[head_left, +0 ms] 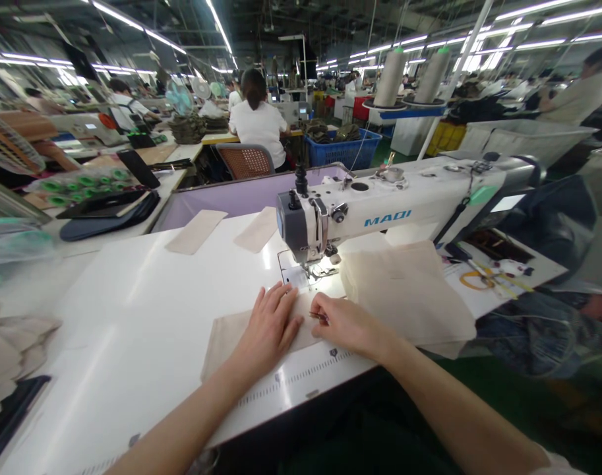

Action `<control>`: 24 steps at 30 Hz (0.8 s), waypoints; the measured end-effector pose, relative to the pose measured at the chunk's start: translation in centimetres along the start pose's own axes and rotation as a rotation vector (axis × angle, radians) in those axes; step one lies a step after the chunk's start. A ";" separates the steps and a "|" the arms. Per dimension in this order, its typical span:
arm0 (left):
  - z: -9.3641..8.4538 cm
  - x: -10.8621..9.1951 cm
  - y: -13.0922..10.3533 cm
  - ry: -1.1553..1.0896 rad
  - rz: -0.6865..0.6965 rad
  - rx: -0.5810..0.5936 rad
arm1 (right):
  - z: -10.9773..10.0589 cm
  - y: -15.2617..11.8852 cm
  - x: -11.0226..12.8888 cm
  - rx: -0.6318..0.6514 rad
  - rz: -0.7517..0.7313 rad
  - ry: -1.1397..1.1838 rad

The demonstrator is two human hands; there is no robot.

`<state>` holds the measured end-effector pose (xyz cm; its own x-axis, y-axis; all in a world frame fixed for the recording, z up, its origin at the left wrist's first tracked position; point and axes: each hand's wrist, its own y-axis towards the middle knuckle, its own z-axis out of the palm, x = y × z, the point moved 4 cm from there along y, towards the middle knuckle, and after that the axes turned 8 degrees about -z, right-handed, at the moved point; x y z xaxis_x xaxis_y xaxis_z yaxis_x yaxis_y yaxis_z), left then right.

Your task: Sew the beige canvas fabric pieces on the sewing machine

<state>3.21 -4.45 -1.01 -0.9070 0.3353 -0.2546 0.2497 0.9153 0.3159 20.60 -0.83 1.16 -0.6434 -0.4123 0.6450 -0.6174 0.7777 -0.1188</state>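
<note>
My left hand [273, 323] lies flat, fingers stretched, on a beige fabric piece [224, 336] in front of the sewing machine [364, 204]. Close to its fingertips, my right hand [343, 320] is closed around a small, dark, pointed tool [319, 316]; most of the tool is hidden in the fingers, so I cannot tell its kind. Its tip points left, over the same fabric. The presser foot [313, 269] and lit needle area are just beyond both hands. A stack of beige fabric [409, 290] rests to the right of the needle.
Two beige pieces [196, 232] lie at the table's back edge. Yellow-handled scissors [479, 277] are at the right. Crumpled beige fabric [14, 349] sits at far left. Thread cones [392, 78] stand behind the machine. A person in white [256, 122] sits ahead, beside a blue basket [343, 152].
</note>
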 end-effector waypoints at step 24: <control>0.8 -1.1 4.1 -0.016 0.086 0.058 | 0.6 -0.2 -1.9 -0.182 -0.267 -0.216</control>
<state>5.52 -0.90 -0.20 -0.8759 0.4164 -0.2435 0.3460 0.8941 0.2843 21.69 -0.52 -0.46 -0.5639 -0.6868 0.4587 -0.6977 0.6933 0.1803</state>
